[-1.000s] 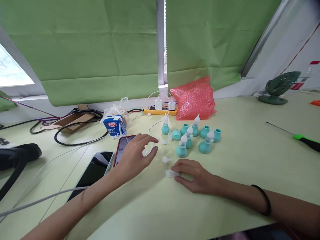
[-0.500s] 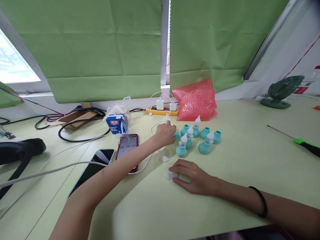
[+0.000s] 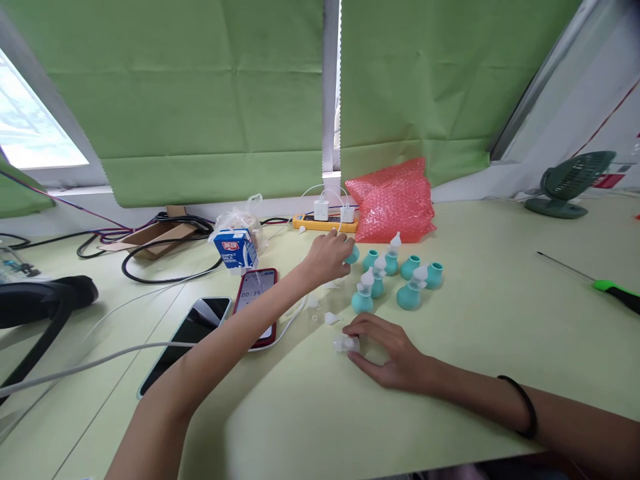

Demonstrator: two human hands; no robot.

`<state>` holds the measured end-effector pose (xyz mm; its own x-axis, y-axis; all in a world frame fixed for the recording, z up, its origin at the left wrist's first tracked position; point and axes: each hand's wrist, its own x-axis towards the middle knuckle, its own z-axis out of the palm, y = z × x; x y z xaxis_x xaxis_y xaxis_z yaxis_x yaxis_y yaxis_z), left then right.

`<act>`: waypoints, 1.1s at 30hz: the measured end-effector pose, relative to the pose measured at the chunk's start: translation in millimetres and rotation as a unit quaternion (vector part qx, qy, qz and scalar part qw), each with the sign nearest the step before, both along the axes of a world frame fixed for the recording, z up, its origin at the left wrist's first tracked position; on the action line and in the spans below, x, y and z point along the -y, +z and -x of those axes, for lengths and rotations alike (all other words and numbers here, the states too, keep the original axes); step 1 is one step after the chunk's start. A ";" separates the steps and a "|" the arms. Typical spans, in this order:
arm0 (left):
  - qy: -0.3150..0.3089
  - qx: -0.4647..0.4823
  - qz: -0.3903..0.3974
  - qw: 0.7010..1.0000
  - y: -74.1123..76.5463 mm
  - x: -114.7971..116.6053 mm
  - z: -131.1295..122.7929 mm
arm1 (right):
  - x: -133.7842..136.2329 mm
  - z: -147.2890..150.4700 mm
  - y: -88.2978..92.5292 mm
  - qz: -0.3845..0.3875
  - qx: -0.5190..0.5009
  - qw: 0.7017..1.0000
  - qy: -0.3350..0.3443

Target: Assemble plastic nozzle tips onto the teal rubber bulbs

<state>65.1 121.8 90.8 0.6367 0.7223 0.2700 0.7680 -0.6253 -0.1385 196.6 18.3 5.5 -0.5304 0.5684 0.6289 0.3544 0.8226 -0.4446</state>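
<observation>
My left hand (image 3: 327, 258) reaches forward, its fingers curled round a teal rubber bulb (image 3: 353, 255), part of which they hide. Nearer the front edge, my right hand (image 3: 393, 350) grips a translucent plastic piece (image 3: 346, 343) between thumb and fingers, low over the tabletop. Between my hands lie a white pointed nozzle tip (image 3: 333, 319) and a few small clear parts (image 3: 314, 303). To their right stand several teal bulbs; some, like the front bulb (image 3: 363, 302), carry clear nozzles, while others, such as the right-hand bulb (image 3: 435, 275), have bare open necks.
Behind the bulbs lies a red bubble-wrap bag (image 3: 395, 207), beside a yellow power strip (image 3: 307, 223). Two phones, a red-cased one (image 3: 257, 293) and a dark-screened one (image 3: 187, 343), lie near my left forearm, by a blue milk carton (image 3: 236, 250). A screwdriver (image 3: 607, 287) lies at right.
My left hand has moved slightly back toward the power strip, the teal bulb moving with it. My right hand and its plastic piece have shifted slightly right.
</observation>
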 end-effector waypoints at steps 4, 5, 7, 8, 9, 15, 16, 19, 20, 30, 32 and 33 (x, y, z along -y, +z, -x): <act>0.020 0.123 0.022 0.992 16.8 32.3 23.4 | 2.5 1.6 2.3 0.027 -0.043 0.999 -0.005; 0.001 0.188 0.066 0.980 16.4 42.4 28.7 | 3.1 1.7 2.9 0.038 -0.050 0.998 -0.011; -0.023 0.292 0.146 0.945 9.4 63.1 38.3 | 4.5 1.0 5.1 0.055 -0.067 0.996 -0.027; -0.026 0.324 0.187 0.927 3.3 72.9 42.7 | 5.3 0.1 6.9 0.055 -0.075 0.995 -0.033; -0.023 0.350 0.222 0.910 -3.7 81.9 46.7 | 6.0 -1.0 9.2 0.047 -0.080 0.995 -0.038; 0.014 0.369 0.327 0.870 -37.7 112.5 62.4 | 7.3 -7.2 21.2 -0.009 -0.100 0.995 -0.019; 0.009 0.363 0.339 0.868 -40.3 114.1 63.6 | 6.5 -7.3 20.8 -0.008 -0.103 0.995 -0.012; -0.024 0.370 0.361 0.856 -46.5 115.6 66.4 | 3.7 -6.2 16.0 0.002 -0.114 0.993 0.005; -0.035 0.380 0.371 0.847 -48.7 115.5 67.1 | 3.0 -5.8 14.1 0.011 -0.118 0.993 0.009; 0.039 0.506 0.493 0.707 -66.6 114.2 61.4 | 3.4 -5.1 11.8 0.064 -0.111 0.992 0.017; 0.036 0.510 0.506 0.695 -67.8 114.0 61.1 | 3.6 -5.2 12.6 0.046 -0.093 0.994 0.027; 0.034 0.507 0.508 0.696 -68.3 113.9 61.3 | 3.8 -5.3 12.8 0.030 -0.084 0.996 0.029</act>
